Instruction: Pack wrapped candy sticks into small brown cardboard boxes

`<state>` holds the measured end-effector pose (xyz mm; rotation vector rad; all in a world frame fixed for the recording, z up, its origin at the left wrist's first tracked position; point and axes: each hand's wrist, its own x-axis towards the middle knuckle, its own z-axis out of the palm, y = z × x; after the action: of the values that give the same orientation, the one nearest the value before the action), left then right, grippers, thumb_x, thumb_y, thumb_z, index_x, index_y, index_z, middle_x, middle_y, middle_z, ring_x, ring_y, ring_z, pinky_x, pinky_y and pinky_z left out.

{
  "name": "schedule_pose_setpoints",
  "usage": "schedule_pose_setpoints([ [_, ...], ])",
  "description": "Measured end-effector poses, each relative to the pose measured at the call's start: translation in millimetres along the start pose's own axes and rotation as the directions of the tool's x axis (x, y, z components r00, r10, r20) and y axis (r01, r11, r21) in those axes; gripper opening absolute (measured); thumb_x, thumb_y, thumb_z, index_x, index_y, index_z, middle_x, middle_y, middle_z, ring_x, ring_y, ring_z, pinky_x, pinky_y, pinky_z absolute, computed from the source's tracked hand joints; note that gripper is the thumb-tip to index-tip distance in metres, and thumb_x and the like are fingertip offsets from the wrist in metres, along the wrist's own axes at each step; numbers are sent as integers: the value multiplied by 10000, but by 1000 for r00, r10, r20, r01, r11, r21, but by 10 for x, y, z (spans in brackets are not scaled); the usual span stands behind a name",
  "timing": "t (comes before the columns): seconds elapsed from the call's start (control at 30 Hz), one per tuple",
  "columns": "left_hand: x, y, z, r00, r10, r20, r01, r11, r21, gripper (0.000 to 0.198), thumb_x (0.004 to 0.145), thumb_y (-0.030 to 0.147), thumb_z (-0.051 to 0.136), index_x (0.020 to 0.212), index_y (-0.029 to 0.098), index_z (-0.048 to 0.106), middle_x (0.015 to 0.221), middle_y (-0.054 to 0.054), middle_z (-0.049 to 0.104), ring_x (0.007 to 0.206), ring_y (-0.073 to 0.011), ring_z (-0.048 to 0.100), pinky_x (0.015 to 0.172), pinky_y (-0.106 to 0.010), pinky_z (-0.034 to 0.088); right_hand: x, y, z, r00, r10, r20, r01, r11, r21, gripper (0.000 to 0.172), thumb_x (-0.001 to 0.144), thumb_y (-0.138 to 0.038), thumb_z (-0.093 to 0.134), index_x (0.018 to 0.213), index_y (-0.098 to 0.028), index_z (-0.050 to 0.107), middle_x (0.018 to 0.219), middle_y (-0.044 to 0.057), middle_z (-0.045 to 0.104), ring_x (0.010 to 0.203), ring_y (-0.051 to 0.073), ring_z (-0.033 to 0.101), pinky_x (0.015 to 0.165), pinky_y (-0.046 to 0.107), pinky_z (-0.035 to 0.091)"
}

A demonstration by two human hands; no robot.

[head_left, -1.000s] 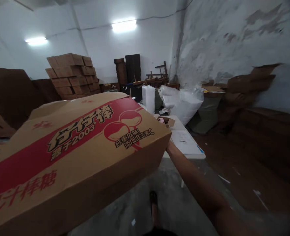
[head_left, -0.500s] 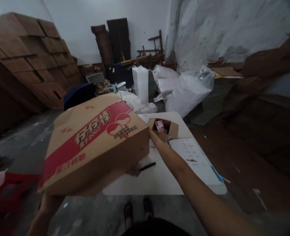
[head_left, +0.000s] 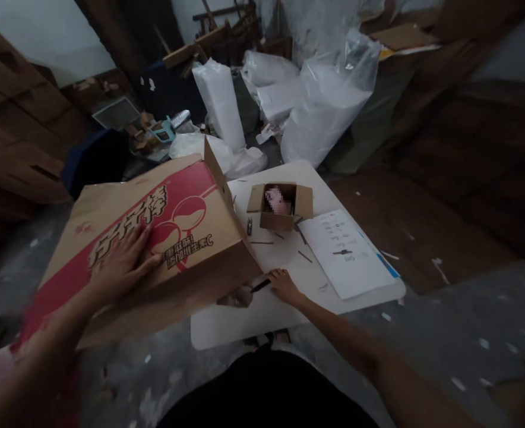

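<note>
A large cardboard carton [head_left: 204, 229] with a red printed band rests tilted over the left part of the white table [head_left: 253, 324]. My left hand [head_left: 122, 258] lies on its top face, fingers stretched out. At the table's middle, my right hand [head_left: 284, 286] has its fingers curled over the right end of a slim black pen [head_left: 261, 286]. Crumpled brown material [head_left: 236, 296] pokes out beside the pen, under the carton's edge. Behind my right hand stands a small open cardboard box [head_left: 278, 222], with something pink inside that is blurred out.
A sheet of handwritten paper [head_left: 347, 261] lies on the table's right side. Thin brown strips and a small dark tool [head_left: 249, 226] lie near the small box. White plastic-wrapped bundles [head_left: 327, 101] stand behind the table. Stacked cartons [head_left: 17, 113] rise at the left.
My right hand has let go of the carton's corner and moved down to the pen. My left hand has shifted from the carton's lower edge onto its top. The view has tipped downward.
</note>
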<state>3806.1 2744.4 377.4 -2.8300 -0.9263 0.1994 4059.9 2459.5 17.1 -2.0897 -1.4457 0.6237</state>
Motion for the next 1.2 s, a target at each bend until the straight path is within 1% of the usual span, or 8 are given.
schedule_pose_setpoints([
  [0.07, 260, 379, 10, 1000, -9, 3, 9, 999, -33, 817, 922, 650, 131, 1575, 161, 140, 1645, -77, 105, 1525, -215, 34, 1226, -464, 82, -86, 42, 96, 999, 12, 39, -6, 989, -151, 323, 839, -110, 592, 1161, -102, 617, 1186, 169, 608, 1152, 328, 512, 1031, 473, 327],
  [0.13, 364, 537, 16, 1000, 2, -7, -2, 999, -48, 815, 918, 665, 129, 1577, 186, 140, 1648, -56, 87, 1526, -199, 23, 1228, -472, 71, -138, 126, 72, 997, 68, 27, -63, 988, -139, 220, 870, -79, 518, 1066, -88, 619, 1116, 172, 623, 1092, 308, 542, 992, 436, 358],
  [0.3, 352, 388, 39, 999, 23, -27, -25, 998, -63, 806, 929, 662, 139, 1574, 179, 152, 1646, -67, 108, 1524, -209, 58, 1232, -455, 103, -333, 203, -225, 950, 274, -152, -248, 954, 167, 194, 953, -140, 389, 1128, -112, 466, 980, 113, 631, 862, 200, 604, 759, 286, 436],
  [0.4, 343, 330, 78, 997, 48, -53, -52, 996, -74, 757, 950, 624, 161, 1577, 200, 129, 1648, -61, 100, 1524, -208, 47, 1235, -444, 95, -346, 34, -438, 899, 327, -293, -175, 879, 443, 235, 966, -331, 442, 1124, -159, 417, 924, 64, 624, 750, 177, 596, 682, 269, 422],
  [0.5, 339, 379, 77, 997, 55, -47, -59, 996, -72, 719, 961, 597, 187, 1579, 239, 103, 1650, -49, 89, 1525, -203, 41, 1237, -437, 92, -240, -142, -595, 900, 214, -379, -36, 904, 427, 320, 969, -481, 432, 1070, -183, 486, 874, 47, 637, 752, 193, 593, 702, 292, 411],
  [0.67, 350, 477, 22, 999, 37, -24, -39, 996, -78, 713, 954, 583, 211, 1580, 266, 90, 1650, -39, 96, 1523, -227, 65, 1240, -454, 103, -91, -206, -642, 854, -20, -519, 141, 971, 194, 382, 1014, -453, 358, 942, -167, 601, 902, 77, 666, 821, 207, 574, 760, 324, 382],
  [0.83, 382, 456, 29, 999, 50, -4, -50, 995, -90, 799, 900, 643, 252, 1586, 268, 83, 1652, -23, 73, 1512, -319, 85, 1235, -487, 111, -53, -235, -601, 807, -98, -583, 175, 982, 77, 286, 1018, -314, 369, 1025, -146, 600, 889, 76, 666, 757, 197, 561, 709, 315, 386],
  [1.2, 387, 538, 0, 999, 38, 3, -38, 997, -64, 760, 937, 605, 223, 1580, 213, 119, 1651, -50, 84, 1516, -285, 83, 1244, -454, 98, -59, -340, -387, 760, -160, -630, 247, 967, 53, 254, 992, -208, 334, 1135, -125, 526, 949, 107, 666, 813, 191, 602, 735, 304, 447],
])
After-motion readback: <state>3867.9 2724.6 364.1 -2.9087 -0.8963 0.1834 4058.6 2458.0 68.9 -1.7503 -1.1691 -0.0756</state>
